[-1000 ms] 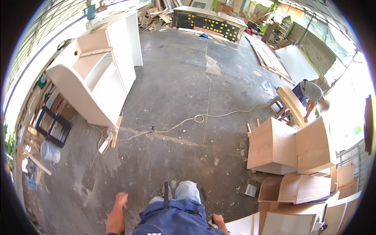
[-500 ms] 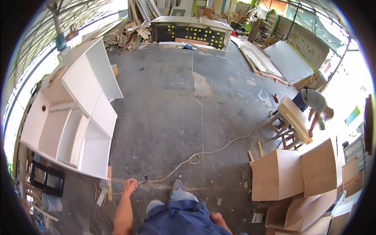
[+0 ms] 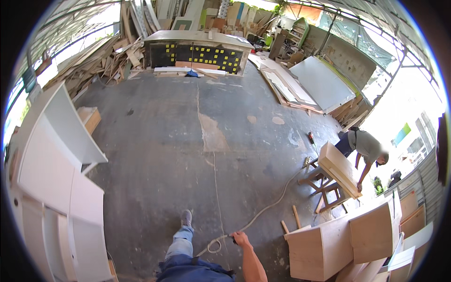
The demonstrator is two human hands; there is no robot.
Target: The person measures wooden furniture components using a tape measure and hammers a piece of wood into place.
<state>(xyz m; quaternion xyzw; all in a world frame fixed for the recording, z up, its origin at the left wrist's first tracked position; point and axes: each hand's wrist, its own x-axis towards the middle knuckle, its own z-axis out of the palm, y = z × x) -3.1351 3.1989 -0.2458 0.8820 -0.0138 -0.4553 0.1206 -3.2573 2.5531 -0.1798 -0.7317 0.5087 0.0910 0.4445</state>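
Observation:
My right hand [image 3: 241, 238] is swung out ahead of me over the floor, its fingers curled closed. A small dark spot shows at the fingers, and I cannot make out whether it is something held. Behind the hand in this view runs a pale hose or cable [image 3: 268, 207] lying on the floor, with a small loop [image 3: 214, 246] to the left of the hand. My left hand is out of sight. One grey shoe [image 3: 186, 218] is stretched forward below my blue clothing.
White cabinets [image 3: 87, 199] stand at the left. At the right a co-worker [image 3: 369, 144] bends over a pale wooden piece [image 3: 339, 164] on stools. Curved wooden panels [image 3: 305, 251] lie nearer on the right. A long counter [image 3: 197, 36] and scrap wood [image 3: 112, 61] line the back.
The view has moved forward and turned right, so the cabinets and counter sit further left. My right hand has swung forward; my left hand has dropped out of view. The co-worker still bends over the wood.

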